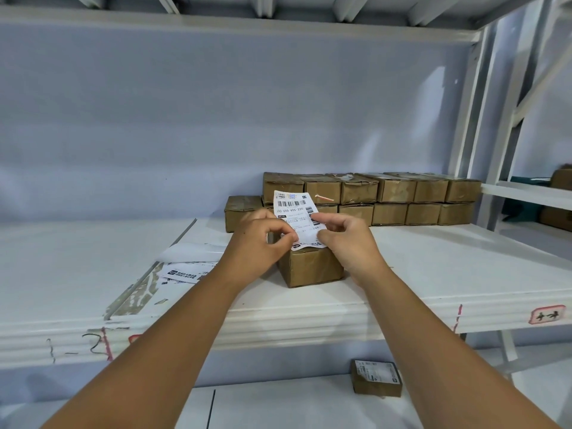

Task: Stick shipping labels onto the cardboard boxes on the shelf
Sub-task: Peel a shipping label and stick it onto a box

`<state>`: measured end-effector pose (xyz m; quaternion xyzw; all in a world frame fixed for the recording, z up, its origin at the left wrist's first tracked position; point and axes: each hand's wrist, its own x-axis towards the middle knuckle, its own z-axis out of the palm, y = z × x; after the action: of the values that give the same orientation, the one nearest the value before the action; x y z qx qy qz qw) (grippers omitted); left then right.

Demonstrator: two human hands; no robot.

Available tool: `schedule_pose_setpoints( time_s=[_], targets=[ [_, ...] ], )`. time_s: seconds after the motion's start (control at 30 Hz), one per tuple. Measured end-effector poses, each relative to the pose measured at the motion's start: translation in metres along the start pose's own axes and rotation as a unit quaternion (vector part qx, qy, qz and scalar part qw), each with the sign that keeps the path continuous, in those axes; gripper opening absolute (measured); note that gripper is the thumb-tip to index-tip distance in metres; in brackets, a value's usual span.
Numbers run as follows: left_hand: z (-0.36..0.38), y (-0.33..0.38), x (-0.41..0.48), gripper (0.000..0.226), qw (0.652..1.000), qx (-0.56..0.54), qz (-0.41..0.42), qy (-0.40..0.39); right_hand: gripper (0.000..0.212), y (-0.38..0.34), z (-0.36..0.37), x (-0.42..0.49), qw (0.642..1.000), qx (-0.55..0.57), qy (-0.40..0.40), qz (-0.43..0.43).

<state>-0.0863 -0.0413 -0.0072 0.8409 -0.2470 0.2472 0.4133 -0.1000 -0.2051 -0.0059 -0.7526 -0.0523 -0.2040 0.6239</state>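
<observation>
A white shipping label point(295, 212) with barcodes stands upright between both hands, just above a small cardboard box point(311, 266) on the white shelf point(433, 274). My left hand point(260, 243) pinches the label's lower left part. My right hand point(346, 238) pinches its right edge and lower corner. The label's bottom touches or hovers at the box's top; I cannot tell which. Behind them, several brown boxes point(396, 196) are stacked in two rows against the back wall.
Loose printed labels and a peeled backing sheet point(185, 264) lie on the shelf left of the box. A lone box point(240, 212) sits left of the stack. One labelled box point(376, 377) rests on the lower shelf. Shelf uprights point(483, 119) stand at right.
</observation>
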Motion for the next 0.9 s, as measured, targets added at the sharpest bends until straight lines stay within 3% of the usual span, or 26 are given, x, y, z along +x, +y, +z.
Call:
schedule_pose_setpoints(
  time_s=[0.43,0.9],
  targets=[
    [0.0007,-0.0033,-0.0008,0.008,0.998,-0.054,-0.029,-0.008,0.030,0.0021,0.0012,0.0021,0.998,-0.037,0.051,-0.012],
    [0.0025,-0.0060,-0.0011,0.015,0.996,0.065,0.060,-0.011,0.026,0.0053,0.0016,0.0028,0.993,-0.094,0.038,-0.056]
  ],
)
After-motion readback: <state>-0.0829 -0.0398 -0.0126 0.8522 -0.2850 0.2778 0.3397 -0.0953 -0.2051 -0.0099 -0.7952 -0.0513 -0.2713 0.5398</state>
